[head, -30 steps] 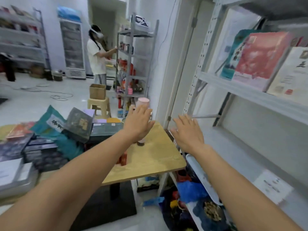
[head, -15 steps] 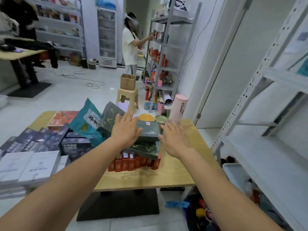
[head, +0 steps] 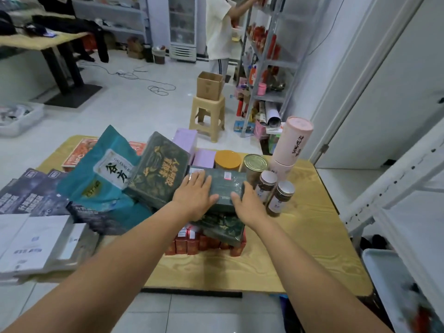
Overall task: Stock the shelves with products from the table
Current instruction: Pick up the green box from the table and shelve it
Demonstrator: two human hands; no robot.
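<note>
A flat dark green box (head: 224, 186) lies on top of a stack on the wooden table (head: 302, 239). My left hand (head: 194, 195) rests flat on its left part, fingers straight. My right hand (head: 248, 204) grips its right end, thumb on top and fingers down the side. Under it lie another green patterned box (head: 221, 228) and a row of small red boxes (head: 204, 245). A third green box (head: 158, 171) leans beside a teal bag (head: 103, 176). The white shelf unit (head: 396, 181) stands to the right.
Two small jars (head: 272, 193), a tin can (head: 254, 164), an orange-lidded jar (head: 227, 159) and a pink tube (head: 293, 143) crowd the box's right side. Dark boxes (head: 31, 193) and white boxes (head: 36, 241) fill the table's left. Behind stand a stool with a carton (head: 209, 102) and another person (head: 218, 30).
My view swung from the shelf back to the table. Both hands dropped from mid-air onto the top green box, the right one closing on its right end.
</note>
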